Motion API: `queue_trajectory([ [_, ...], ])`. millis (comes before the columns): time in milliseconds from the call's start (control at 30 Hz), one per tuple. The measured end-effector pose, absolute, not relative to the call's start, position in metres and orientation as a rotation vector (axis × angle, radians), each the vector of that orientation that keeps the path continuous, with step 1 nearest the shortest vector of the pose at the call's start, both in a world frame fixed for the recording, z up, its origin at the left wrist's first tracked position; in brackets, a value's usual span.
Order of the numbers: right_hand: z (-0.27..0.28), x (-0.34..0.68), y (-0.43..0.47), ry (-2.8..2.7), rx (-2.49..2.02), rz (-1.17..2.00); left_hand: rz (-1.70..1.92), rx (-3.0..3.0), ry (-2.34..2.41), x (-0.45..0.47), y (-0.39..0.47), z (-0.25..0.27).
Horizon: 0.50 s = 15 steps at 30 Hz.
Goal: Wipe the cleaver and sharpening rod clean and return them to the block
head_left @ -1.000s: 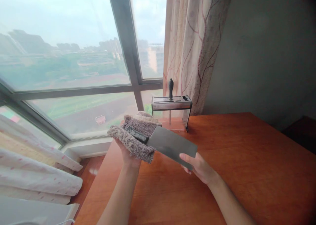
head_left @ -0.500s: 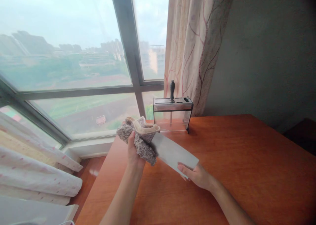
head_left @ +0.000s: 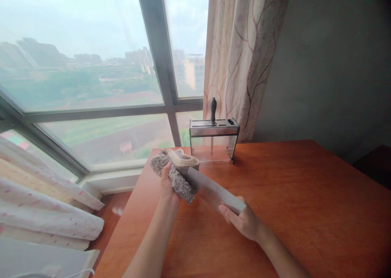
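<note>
Two hands are over the tabletop (head_left: 290, 192), around the middle of the frame. Just left of centre, the left hand (head_left: 169, 188) has its fingers closed around a bunched gray towel (head_left: 181, 184), thumb pressed on the outer fold. From the towel's right side a broad metal blade (head_left: 215, 190) slants toward the lower right, steeply tilted; its other end is hidden in the cloth. Right of centre, the right hand (head_left: 241, 219) pinches the blade's far end, thumb on the near side, the other fingers partly hidden. Beyond them, a clear-sided knife holder (head_left: 214, 129) stands upright, one black handle (head_left: 213, 110) rising from its top. A patterned curtain (head_left: 238, 58) hangs at upper centre-right.
</note>
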State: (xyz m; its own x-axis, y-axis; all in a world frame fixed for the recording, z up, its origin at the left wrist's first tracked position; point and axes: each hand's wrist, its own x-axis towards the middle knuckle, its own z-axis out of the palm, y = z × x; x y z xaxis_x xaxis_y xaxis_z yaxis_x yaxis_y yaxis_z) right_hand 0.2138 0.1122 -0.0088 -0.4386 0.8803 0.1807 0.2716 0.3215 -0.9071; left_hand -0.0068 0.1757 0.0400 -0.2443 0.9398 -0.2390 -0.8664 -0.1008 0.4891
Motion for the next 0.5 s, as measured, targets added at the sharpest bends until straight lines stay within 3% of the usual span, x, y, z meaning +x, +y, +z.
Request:
queue_trajectory([
  [233,-0.0084,0.2102,0.1193,-1.211,-0.915,1.725,1.722,0.196,0.578,-0.0087,0.1715,0.0394],
  [367,-0.0095,0.2066,0.1214,-1.021,-0.914,1.792,1.768,0.232,0.571,-0.0106,0.1706,0.0379],
  [500,-0.0021,0.2043,0.1160,-1.249,-1.006,1.697,1.781,0.209,0.598,-0.0131,0.1739,0.0353],
])
